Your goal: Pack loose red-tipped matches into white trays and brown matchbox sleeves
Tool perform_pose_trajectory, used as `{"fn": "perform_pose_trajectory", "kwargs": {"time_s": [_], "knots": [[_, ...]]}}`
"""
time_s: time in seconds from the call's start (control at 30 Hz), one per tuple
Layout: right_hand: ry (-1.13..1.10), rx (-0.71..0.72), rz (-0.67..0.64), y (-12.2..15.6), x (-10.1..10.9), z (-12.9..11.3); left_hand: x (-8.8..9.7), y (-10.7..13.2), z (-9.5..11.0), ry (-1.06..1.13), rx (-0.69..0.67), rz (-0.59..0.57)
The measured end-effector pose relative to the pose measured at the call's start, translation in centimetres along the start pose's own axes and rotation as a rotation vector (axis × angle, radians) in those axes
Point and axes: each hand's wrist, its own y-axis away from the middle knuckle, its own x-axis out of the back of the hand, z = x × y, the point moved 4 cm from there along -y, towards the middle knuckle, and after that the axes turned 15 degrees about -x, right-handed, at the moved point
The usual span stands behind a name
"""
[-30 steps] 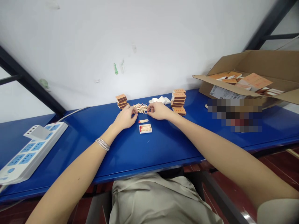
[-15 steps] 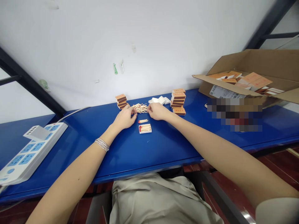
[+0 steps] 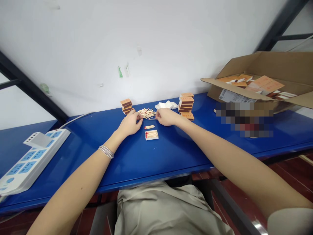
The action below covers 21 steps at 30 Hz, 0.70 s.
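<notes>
A loose pile of matches lies between my two hands. My right hand pinches a match at the pile's right front edge; the stick points left from the fingertips. My left hand rests at the pile's left side, fingers curled together; what lies between them is too small to make out. In front of the pile sits a small row of matches with red heads to the left. Closer to me is an open white matchbox tray with red-headed matches inside.
Matchboxes stand stacked on the left and in a taller stack on the right. Empty white trays lie behind my right hand. An open carton of matchboxes is at the right, a power strip at the left.
My right hand has shifted very slightly right, and a match now shows at its fingertips, drawn out at the pile's front. My left hand has stayed almost still.
</notes>
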Motion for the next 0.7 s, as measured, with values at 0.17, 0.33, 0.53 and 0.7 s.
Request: {"fn": "perform_pose_trajectory", "kwargs": {"time_s": [0.17,0.33,0.53,0.7], "knots": [[0.019,-0.042,-0.065,1.3,1.0,-0.2,0.0,0.0,0.0,0.008,0.001,0.0],[-0.125,0.095,-0.13,1.4,0.2,-1.0,-0.1,0.0,-0.1,0.004,-0.005,-0.004],[-0.114,0.012,0.093,0.6,-0.2,-0.7,-0.1,0.0,-0.2,0.0,0.0,-0.002],[-0.056,-0.066,0.13,-0.2,-1.0,-0.7,-0.1,0.0,-0.2,0.0,0.008,-0.006]]}}
